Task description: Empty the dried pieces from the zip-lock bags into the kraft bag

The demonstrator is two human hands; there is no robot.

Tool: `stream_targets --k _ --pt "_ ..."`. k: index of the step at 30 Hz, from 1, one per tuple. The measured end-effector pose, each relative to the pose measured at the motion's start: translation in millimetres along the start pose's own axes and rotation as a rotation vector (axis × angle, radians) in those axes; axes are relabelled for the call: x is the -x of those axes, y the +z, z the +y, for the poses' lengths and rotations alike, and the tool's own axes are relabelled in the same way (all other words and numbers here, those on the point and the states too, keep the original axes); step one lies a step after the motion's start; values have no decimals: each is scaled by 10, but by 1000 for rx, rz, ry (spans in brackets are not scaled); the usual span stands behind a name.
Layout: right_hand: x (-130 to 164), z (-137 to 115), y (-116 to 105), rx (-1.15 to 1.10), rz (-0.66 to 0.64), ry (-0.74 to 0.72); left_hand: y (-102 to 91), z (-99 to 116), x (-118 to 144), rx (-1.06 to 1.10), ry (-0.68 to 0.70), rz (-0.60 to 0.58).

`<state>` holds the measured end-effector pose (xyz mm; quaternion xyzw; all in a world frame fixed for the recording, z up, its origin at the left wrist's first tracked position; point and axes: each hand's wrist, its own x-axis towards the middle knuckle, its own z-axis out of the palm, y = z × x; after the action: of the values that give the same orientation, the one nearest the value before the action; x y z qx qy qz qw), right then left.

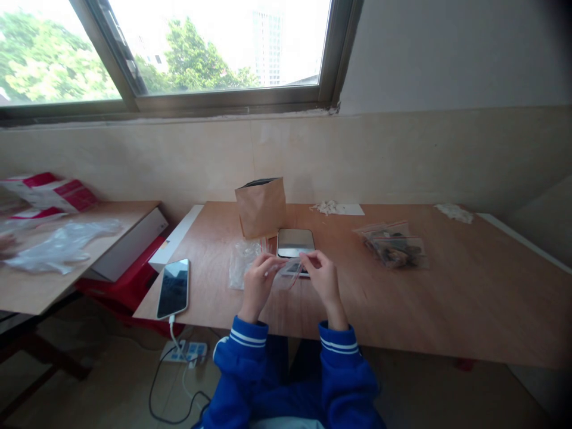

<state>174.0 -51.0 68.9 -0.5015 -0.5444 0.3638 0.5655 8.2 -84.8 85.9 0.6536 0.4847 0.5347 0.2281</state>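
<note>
- A broad wooden table [447,298] with a reddish-brown top is seen below a tiled wall and a wide window.
- A second, lower wooden table [53,286] is set to the left, on which crumpled clear plastic wrap [62,244] and red-and-white cardboard boxes [49,193] are laid.
- A brown paper bag [261,207], upright and open at the top, is placed at the back of the broad table, just behind a small digital scale with a shiny metal plate [295,242].
- A black smartphone [173,288], with a white cable plugged in, is laid flat near the table's left front corner.
- Clear zip bags filled with dark pieces [393,245] are piled to the right, well apart from the hands.
- A stack of empty clear plastic bags [241,262] is lying just left of the scale.
- A small clear plastic zip bag [286,275] is held above the table, in front of the scale, between both hands.
- The left hand [258,285], in a blue sleeve with white stripes, is pinched on the bag's left edge.
- The right hand [322,277] is closed on the bag's right edge with thumb and fingertips.
</note>
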Motion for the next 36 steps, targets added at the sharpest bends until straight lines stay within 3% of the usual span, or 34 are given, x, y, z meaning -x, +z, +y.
stream_targets --k 4,8,10,12,18,21,26,30,34,36 --pt "-3 -8 18 -118 78 66 -3 1 41 17 43 13" --pt "-65 69 -194 -123 373 62 -119 -46 64 13 -20 252" --pt "-88 88 -317 -153 442 44 -185 -57 49 3 -85 327" --pt "-79 62 -366 -192 324 24 -206 -46 27 43 -140 326" --pt "95 -91 -19 -221 -383 15 -75 28 3 164 -241 295" --pt "132 -107 147 -249 -485 52 -70 21 8 174 -268 280" --pt "84 -123 177 -335 -352 107 -84 -29 1 216 -293 265" --pt "55 -88 191 -401 -144 175 -32 -74 -5 284 -335 174" --pt "22 14 232 -396 163 177 -13 -131 8 296 -390 -83" --pt "6 48 226 -400 226 182 -21 -161 15 280 -420 -212"
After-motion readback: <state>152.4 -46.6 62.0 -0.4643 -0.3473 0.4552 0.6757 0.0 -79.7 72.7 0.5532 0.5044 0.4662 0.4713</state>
